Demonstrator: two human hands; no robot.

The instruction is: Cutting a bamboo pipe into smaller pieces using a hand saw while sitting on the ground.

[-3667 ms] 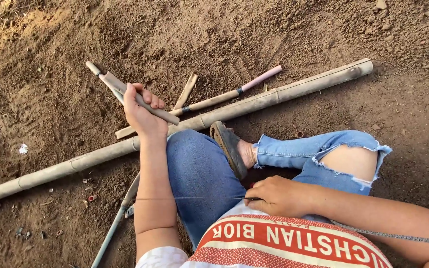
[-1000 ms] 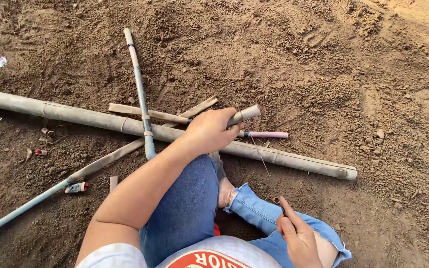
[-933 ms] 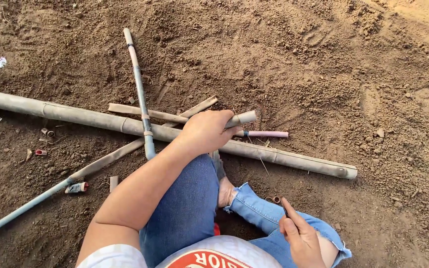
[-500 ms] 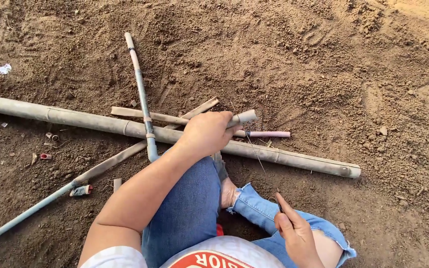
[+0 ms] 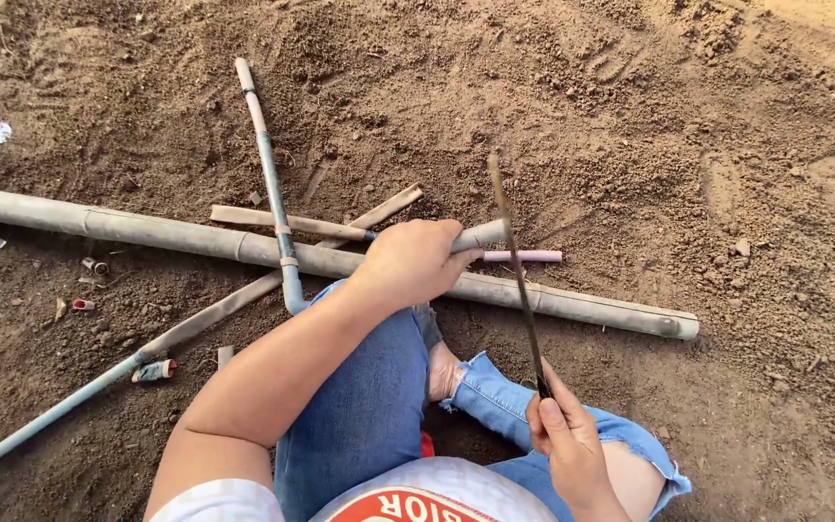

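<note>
Both my hands are busy: my right hand (image 5: 564, 440), nearest to me above my torn jeans (image 5: 495, 406), is closed around the handle end of a thin dark blade (image 5: 516, 271) that slants up and away over the soil. My left hand (image 5: 413, 261) reaches farther out and is wrapped tight around a short grey pipe piece (image 5: 480, 234), whose cut end sticks out just beside the blade. Under that hand a long bamboo pole (image 5: 147, 232) lies across the dirt (image 5: 630, 116), with a pink stick (image 5: 524, 256) touching its far side. A slim grey pipe (image 5: 268, 164) crosses over the pole, a flat wooden strip (image 5: 282, 222) rests along it, and another long grey pipe (image 5: 60, 406) runs off to the left.
</note>
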